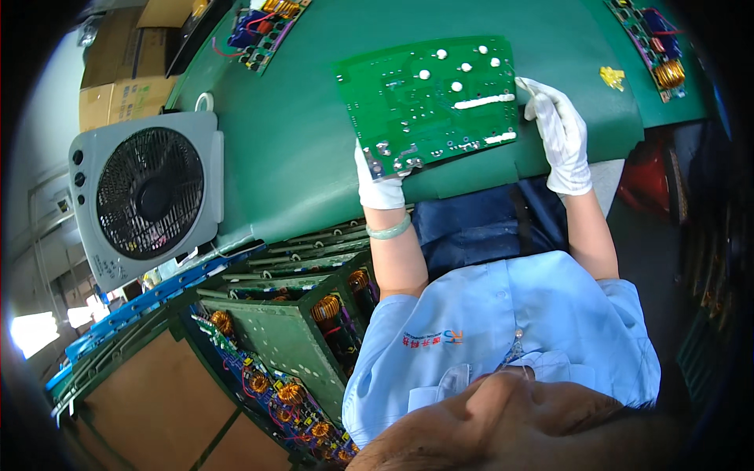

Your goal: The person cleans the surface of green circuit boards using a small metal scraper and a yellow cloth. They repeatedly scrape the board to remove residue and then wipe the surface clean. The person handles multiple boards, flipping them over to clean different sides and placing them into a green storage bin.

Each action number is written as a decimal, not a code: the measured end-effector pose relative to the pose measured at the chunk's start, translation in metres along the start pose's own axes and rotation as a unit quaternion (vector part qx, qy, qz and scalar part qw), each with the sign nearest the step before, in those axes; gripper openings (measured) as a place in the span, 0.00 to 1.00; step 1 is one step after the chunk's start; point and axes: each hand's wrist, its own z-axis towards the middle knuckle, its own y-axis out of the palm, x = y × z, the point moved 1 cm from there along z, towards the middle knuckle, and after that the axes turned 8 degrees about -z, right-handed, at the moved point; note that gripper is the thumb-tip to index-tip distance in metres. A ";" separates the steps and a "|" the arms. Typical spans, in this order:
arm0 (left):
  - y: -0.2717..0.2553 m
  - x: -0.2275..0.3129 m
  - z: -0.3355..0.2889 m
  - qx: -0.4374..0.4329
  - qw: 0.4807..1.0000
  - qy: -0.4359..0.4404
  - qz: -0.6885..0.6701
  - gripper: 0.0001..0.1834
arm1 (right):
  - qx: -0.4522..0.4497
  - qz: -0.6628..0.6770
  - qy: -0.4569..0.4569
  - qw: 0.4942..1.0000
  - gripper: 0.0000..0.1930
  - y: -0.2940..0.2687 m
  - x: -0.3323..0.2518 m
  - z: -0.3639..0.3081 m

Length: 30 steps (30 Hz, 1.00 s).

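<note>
A green circuit board [428,106] is held up over the green work mat, its solder side showing. White blobs and two white strips of a paste-like material mark its right half, and silvery solder patches show near its lower left corner. My left hand [378,182], in a white glove, grips that lower left corner; most of its fingers are hidden beneath the board. My right hand [559,133], also gloved in white, is closed at the board's right edge, with its fingertips at the upper part of that edge. The board's underside is out of sight.
A grey box fan [149,192] stands at the left beside cardboard boxes [118,71]. Populated boards [263,35] lie at the far left and far right [656,47] of the mat [290,149]. Small yellow pieces [612,78] sit at right. Green racks [275,322] hold more boards below.
</note>
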 end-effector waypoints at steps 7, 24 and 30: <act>0.030 0.001 -0.014 0.018 0.999 0.033 0.026 0.18 | 0.023 0.105 0.071 0.992 0.13 0.012 -0.022 -0.003; 0.027 0.000 -0.016 0.001 0.999 0.015 0.036 0.18 | 0.018 -0.251 -0.292 0.923 0.15 0.021 -0.042 -0.023; 0.027 0.000 -0.016 -0.002 0.999 0.016 0.037 0.18 | 0.050 -0.227 -0.273 0.934 0.13 0.020 -0.045 -0.018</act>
